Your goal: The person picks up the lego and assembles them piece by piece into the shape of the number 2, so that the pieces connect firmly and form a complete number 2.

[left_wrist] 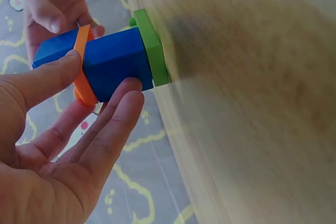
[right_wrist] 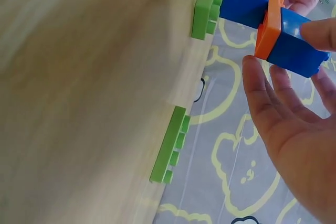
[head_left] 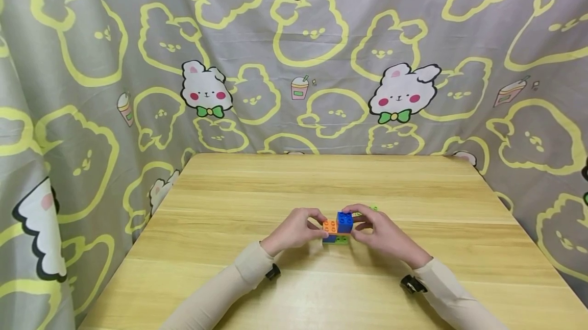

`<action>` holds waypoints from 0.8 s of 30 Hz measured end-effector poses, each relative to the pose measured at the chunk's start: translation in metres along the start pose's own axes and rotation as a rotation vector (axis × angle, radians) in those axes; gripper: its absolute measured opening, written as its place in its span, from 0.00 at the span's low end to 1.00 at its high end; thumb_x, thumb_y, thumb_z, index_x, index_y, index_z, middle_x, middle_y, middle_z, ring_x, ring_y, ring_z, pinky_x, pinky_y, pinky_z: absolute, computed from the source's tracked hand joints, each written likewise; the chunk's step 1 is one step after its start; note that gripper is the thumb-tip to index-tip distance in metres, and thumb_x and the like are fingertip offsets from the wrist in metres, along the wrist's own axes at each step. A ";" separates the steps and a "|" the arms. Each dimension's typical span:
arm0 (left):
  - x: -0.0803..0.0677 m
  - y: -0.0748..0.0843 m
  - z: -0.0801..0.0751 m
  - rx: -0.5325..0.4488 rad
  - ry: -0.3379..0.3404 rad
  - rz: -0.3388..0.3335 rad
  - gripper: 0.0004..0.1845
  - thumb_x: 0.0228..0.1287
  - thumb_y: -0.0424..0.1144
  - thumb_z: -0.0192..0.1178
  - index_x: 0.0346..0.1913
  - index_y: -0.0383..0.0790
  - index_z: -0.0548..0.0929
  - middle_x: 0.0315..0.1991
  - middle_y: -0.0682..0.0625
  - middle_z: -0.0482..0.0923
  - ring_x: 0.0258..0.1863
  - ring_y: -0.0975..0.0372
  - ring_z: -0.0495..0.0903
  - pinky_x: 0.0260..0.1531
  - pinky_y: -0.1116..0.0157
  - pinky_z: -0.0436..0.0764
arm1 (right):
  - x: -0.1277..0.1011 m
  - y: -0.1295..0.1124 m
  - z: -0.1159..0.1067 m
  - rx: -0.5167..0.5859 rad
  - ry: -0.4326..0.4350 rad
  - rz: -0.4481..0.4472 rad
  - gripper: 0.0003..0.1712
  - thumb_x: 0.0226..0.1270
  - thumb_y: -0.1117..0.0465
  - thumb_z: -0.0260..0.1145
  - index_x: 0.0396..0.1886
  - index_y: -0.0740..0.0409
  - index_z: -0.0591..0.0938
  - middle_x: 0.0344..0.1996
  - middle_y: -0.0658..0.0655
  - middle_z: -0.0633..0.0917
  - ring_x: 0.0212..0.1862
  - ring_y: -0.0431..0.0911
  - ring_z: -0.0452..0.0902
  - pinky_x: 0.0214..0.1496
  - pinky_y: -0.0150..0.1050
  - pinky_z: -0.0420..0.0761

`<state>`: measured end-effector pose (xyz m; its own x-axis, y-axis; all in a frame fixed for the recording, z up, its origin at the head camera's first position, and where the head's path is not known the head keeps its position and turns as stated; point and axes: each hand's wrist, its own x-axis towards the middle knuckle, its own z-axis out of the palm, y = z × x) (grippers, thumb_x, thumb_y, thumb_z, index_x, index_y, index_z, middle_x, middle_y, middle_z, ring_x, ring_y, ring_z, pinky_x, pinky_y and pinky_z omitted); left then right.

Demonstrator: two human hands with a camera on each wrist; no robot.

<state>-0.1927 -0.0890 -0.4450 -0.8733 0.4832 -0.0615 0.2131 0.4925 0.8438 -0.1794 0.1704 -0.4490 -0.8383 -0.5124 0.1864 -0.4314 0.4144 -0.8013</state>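
Steadying a small plastic brick stack [head_left: 337, 229] from both sides, near the middle of the light wooden counter [head_left: 321, 182]. It's a blue block on a thin orange plate, another blue block below, and a flat green plate [left_wrist: 152, 48] as the base, so it sits flat. Left hand [head_left: 296, 229] pinches the lower part, fingers [left_wrist: 113, 111] clamped on it; right hand [head_left: 381, 233] has its grip curled on the top blue block [head_left: 344, 221]. 1 spare green plate [right_wrist: 170, 145] lies just beside.

Head view looks down across the table [head_left: 413, 289]; both wrist views closely share the brick stack [head_left: 338, 228].
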 end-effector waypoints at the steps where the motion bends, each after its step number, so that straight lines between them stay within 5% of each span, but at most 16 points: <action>1: 0.000 0.000 0.000 -0.001 0.000 0.002 0.10 0.63 0.36 0.73 0.46 0.42 0.85 0.45 0.48 0.86 0.36 0.62 0.88 0.35 0.67 0.85 | 0.000 0.000 -0.001 -0.012 -0.002 0.002 0.26 0.70 0.68 0.67 0.65 0.50 0.76 0.61 0.60 0.82 0.53 0.53 0.85 0.56 0.45 0.84; 9: 0.000 0.000 -0.001 0.003 -0.004 -0.003 0.11 0.63 0.36 0.73 0.47 0.42 0.86 0.45 0.50 0.86 0.38 0.63 0.88 0.37 0.67 0.85 | 0.002 0.004 -0.016 -0.047 0.073 -0.019 0.26 0.69 0.74 0.63 0.65 0.56 0.76 0.60 0.64 0.81 0.54 0.54 0.84 0.58 0.47 0.83; 24: -0.001 0.001 -0.001 0.012 -0.007 -0.004 0.11 0.63 0.36 0.73 0.47 0.42 0.86 0.45 0.50 0.86 0.37 0.64 0.87 0.35 0.68 0.84 | 0.003 0.015 -0.029 -0.089 0.150 0.008 0.25 0.73 0.66 0.67 0.67 0.60 0.75 0.53 0.64 0.83 0.49 0.46 0.84 0.53 0.39 0.85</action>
<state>-0.1921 -0.0898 -0.4438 -0.8714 0.4858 -0.0684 0.2146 0.5028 0.8373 -0.1978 0.1972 -0.4442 -0.8793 -0.3932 0.2685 -0.4468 0.4864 -0.7509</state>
